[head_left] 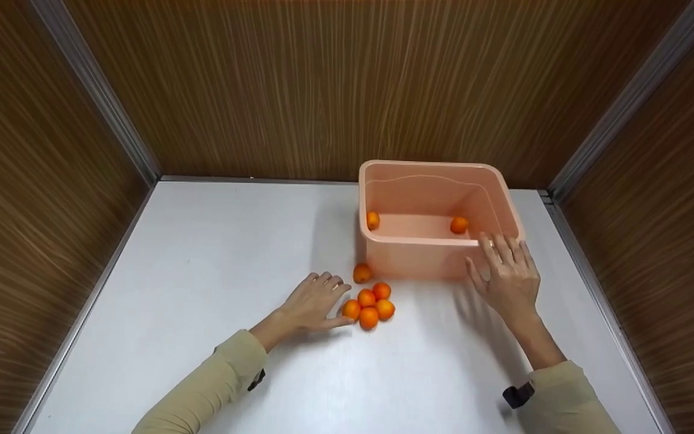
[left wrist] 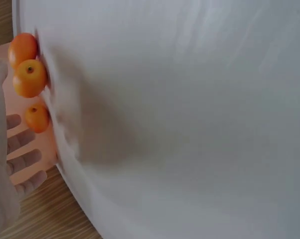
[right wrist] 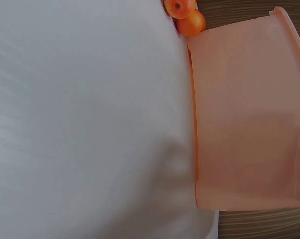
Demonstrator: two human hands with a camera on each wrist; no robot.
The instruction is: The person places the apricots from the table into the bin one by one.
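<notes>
Head view, left to right: the left hand (head_left: 314, 301) lies low on the white bench (head_left: 202, 271), fingers relaxed and loosely spread, grasping nothing. Its thumb tip reaches the nearest fruit of a cluster of four oranges (head_left: 369, 306) lying bunched together on the bench just right of the hand; actual contact cannot be confirmed. A fifth orange (head_left: 362, 273) sits slightly apart behind the cluster, against the near left corner of the peach tub (head_left: 419, 256).

The tub stands upright toward the right rear of the bench. Inside it, one orange (head_left: 373, 220) rests by the left wall and another orange (head_left: 459, 225) lies toward the right.

The right hand (head_left: 506, 274) is at the tub's near right corner, fingers extended and released, fingertips at the rim, gripping nothing.

Left wrist view: three oranges are visible beyond the straightened fingers (left wrist: 25, 162). Right wrist view: the tub's outer wall fills the right side.
</notes>
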